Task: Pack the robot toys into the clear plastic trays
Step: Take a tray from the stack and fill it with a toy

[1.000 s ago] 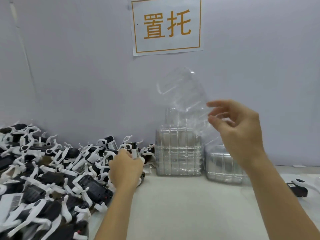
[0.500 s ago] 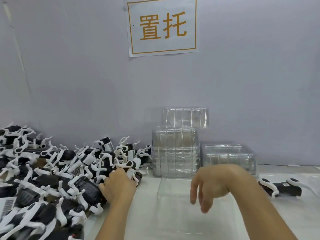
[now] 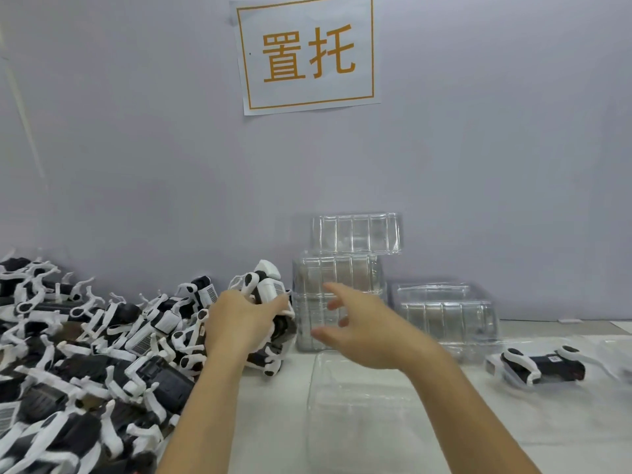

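My left hand (image 3: 239, 321) is shut on a black-and-white robot toy (image 3: 268, 287), held tilted above the right edge of the toy pile (image 3: 85, 354). My right hand (image 3: 362, 328) hovers open, fingers spread, just right of that toy and above the far end of a clear plastic tray (image 3: 352, 415) lying flat on the white table. Behind it stands a stack of clear trays (image 3: 338, 278) with one loose tray (image 3: 355, 232) on top.
A second, lower stack of trays (image 3: 444, 309) stands at the right against the grey wall. One robot toy (image 3: 540, 366) lies in a clear tray at the far right. A paper sign (image 3: 307, 53) hangs on the wall.
My left hand has lifted a robot toy up out of the pile. My right hand, which set the clear tray down on the table, has risen and reached left toward the toy.
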Available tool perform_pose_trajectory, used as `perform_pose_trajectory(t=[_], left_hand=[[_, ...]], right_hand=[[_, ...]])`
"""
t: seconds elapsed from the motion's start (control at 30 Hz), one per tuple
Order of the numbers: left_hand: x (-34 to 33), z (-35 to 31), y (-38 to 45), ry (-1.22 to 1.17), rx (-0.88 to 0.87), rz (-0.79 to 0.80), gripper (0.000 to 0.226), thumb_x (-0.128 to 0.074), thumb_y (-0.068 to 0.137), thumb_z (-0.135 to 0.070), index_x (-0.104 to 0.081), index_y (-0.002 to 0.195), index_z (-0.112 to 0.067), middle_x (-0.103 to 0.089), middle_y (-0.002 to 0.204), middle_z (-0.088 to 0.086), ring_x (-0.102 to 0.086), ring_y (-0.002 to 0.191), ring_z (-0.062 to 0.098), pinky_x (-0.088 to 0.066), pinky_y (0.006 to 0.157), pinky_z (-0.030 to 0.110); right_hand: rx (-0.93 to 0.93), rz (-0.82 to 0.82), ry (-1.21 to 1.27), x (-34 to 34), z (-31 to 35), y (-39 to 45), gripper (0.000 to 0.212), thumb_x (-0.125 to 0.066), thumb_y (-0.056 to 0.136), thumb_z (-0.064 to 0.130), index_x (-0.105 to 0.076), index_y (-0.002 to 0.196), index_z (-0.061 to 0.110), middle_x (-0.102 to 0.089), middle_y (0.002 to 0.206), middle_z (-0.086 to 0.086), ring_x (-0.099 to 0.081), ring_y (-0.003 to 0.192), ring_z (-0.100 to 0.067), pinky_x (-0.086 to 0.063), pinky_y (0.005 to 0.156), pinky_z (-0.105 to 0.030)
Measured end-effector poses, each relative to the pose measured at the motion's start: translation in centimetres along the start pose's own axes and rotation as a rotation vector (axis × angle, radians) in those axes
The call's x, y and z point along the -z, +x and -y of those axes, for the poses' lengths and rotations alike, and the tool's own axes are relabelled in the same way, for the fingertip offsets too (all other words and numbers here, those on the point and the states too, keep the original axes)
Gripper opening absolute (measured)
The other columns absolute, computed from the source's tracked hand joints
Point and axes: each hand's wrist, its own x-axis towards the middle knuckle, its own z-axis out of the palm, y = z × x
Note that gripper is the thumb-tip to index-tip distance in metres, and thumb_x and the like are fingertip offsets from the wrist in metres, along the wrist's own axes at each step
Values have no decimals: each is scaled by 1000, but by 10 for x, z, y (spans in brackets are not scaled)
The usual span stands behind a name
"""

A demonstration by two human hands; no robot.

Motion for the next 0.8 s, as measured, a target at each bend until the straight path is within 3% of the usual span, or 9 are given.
perform_pose_trajectory(t=[0.07, 0.13, 0.27, 0.33, 0.4, 0.53, 0.6, 0.7, 0.8], left_hand=[[-2, -11, -9, -207, -22, 119, 48, -79, 75, -50, -64, 54, -10, -56, 46, -1, -57, 52, 16, -44, 55, 28], [-9, -21, -18, -402, -11, 214, 45, -75, 80, -50, -73, 63, -8, -65, 55, 1, -63, 54, 15, -53, 61, 32], [-20, -39, -28, -636, -12, 418, 40, -60, 96, -41, -76, 87, -6, -76, 79, 6, -73, 67, 17, -57, 62, 29], [-22, -43, -32, -674, -67, 534, 33, -56, 99, -34, -76, 90, -10, -78, 86, 8, -75, 79, 17, -58, 69, 27], [-23, -41, -33, -599, -153, 528, 27, -58, 99, -31, -76, 88, -14, -78, 87, 4, -75, 86, 14, -56, 80, 28], [-21, -35, -27, -604, -174, 245, 20, -60, 97, -20, -74, 84, -13, -75, 76, 1, -72, 69, 11, -55, 69, 26], [-19, -33, -24, -694, -153, 179, 12, -59, 98, -18, -70, 95, -15, -74, 85, 2, -71, 71, 12, -57, 67, 27], [-21, -31, -25, -898, -130, 363, 19, -57, 99, -30, -65, 115, -21, -72, 111, 2, -71, 97, 20, -60, 81, 36], [-22, -28, -30, -1046, -130, 571, 38, -55, 92, -46, -69, 118, -22, -71, 120, 6, -68, 109, 27, -56, 93, 45]], right_hand=[[93, -19, 114, -15, 6, 4, 75, -69, 89, 44, -30, 151, 30, -49, 145, 3, -51, 128, -15, -43, 109, -37], [153, -105, 192, -29, 7, 8, 60, -69, 86, 44, -40, 138, 37, -57, 126, 2, -57, 113, -11, -50, 98, -39], [72, -440, 106, -33, -3, 14, 57, -69, 87, 37, -40, 136, 34, -55, 114, 4, -56, 99, -12, -51, 84, -32], [31, -589, 164, -24, -11, 15, 40, -67, 89, 30, -51, 126, 32, -62, 102, 8, -60, 87, -10, -51, 76, -30], [-26, -640, 245, -12, -20, 14, 31, -66, 90, 26, -56, 119, 31, -65, 91, 11, -62, 78, -10, -50, 68, -30], [-97, -567, 485, 13, -39, 6, 12, -64, 93, 23, -60, 100, 31, -66, 83, 3, -65, 71, -16, -57, 61, -36], [-70, -443, 644, 21, -42, 1, 13, -63, 95, 18, -67, 98, 30, -68, 86, -2, -68, 71, -15, -61, 63, -36], [-31, -282, 694, 23, -41, -2, 18, -60, 96, 11, -72, 103, 23, -72, 93, -6, -73, 80, -21, -62, 77, -40], [-16, -202, 690, 17, -39, 0, 20, -56, 99, 8, -72, 108, 17, -73, 102, -8, -72, 93, -29, -60, 85, -45]])
